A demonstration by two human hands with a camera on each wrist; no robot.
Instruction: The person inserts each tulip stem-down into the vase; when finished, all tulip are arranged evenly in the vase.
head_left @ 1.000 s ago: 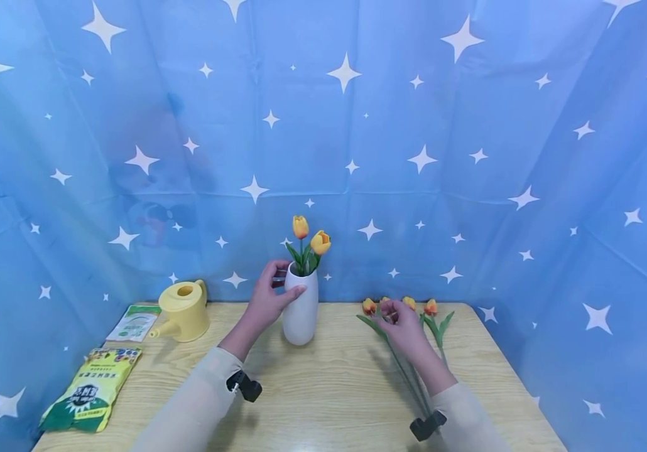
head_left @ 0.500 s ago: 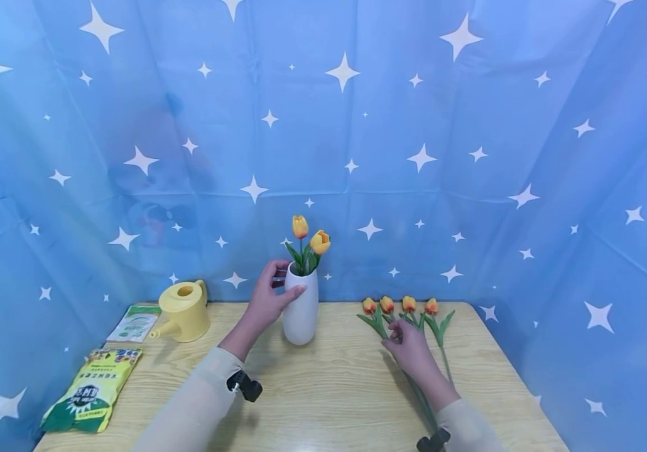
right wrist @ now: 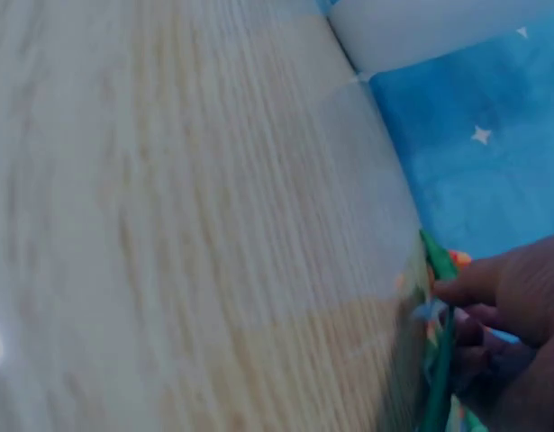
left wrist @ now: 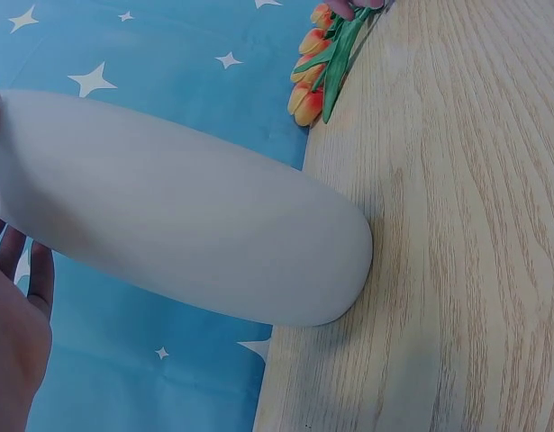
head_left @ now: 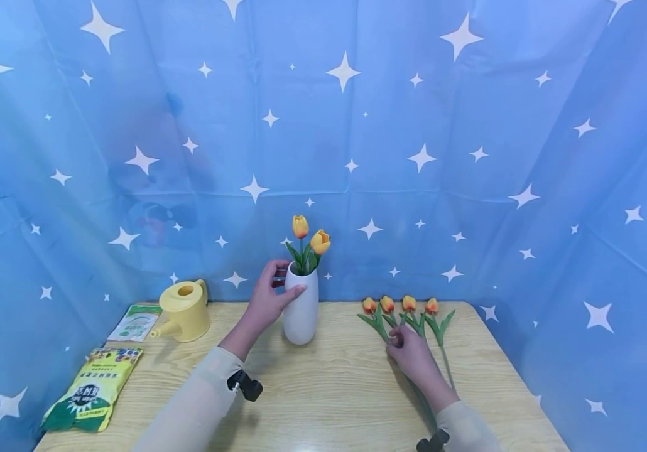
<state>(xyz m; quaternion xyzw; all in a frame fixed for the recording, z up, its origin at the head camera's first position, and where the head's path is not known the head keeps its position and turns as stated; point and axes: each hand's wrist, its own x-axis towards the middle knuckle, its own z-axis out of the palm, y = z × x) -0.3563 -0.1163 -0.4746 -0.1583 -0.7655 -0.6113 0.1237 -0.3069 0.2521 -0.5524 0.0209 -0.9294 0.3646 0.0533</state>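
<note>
The left hand grips the smooth white oval vase near its rim — 2 yellow-orange tulips with green leaves stand in it. To the right, 4 orange-red tulips lie on the pale wood-grain table; the right hand seems to pinch a green stem — its wrist view is blurred.
</note>
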